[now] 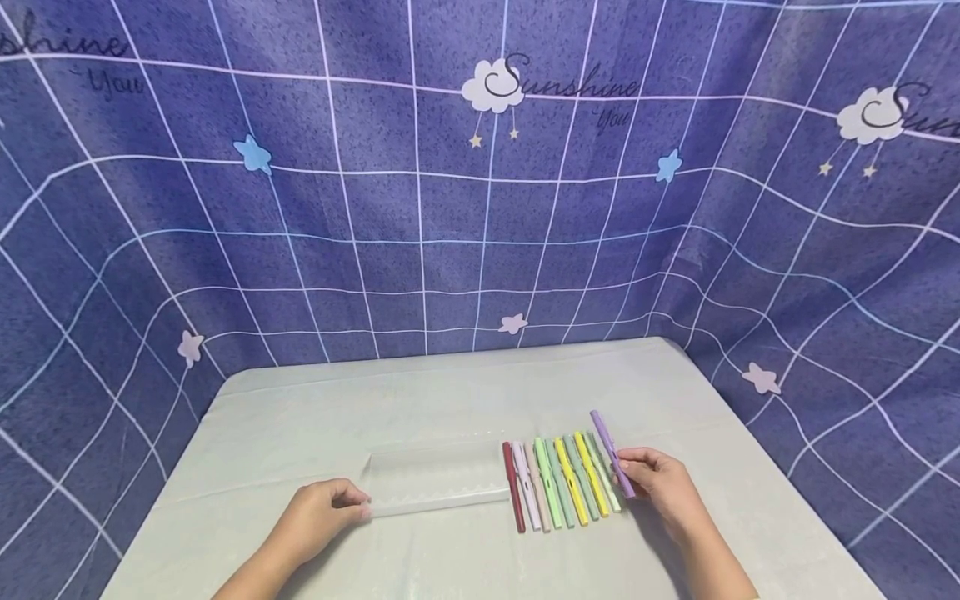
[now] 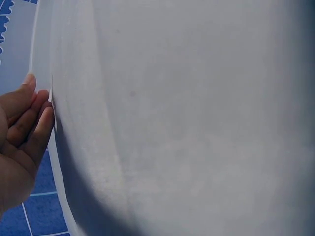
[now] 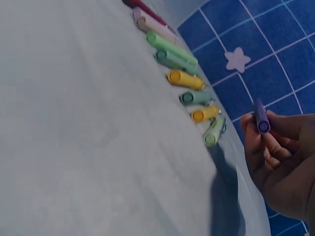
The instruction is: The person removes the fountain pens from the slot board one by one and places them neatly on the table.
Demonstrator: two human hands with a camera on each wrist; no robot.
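My right hand [image 1: 663,487] pinches a purple pen [image 1: 611,454] between thumb and fingers. The pen slants, and in the right wrist view its round end [image 3: 264,126] faces the camera. My left hand [image 1: 318,517] grips the left end of a clear plastic tray [image 1: 442,503] with a notched inner edge. Beside the tray's right end lies a row of pens: a dark red pen [image 1: 513,487], a lilac one [image 1: 527,487], a bright green one [image 1: 547,483], a yellow one [image 1: 570,483] and several more. Fingers and thumb meet at the tray's edge in the left wrist view.
A pale cloth covers the table [image 1: 300,417]. Blue curtain [image 1: 450,208] with a white grid, stars and clouds rises behind the table and along both sides.
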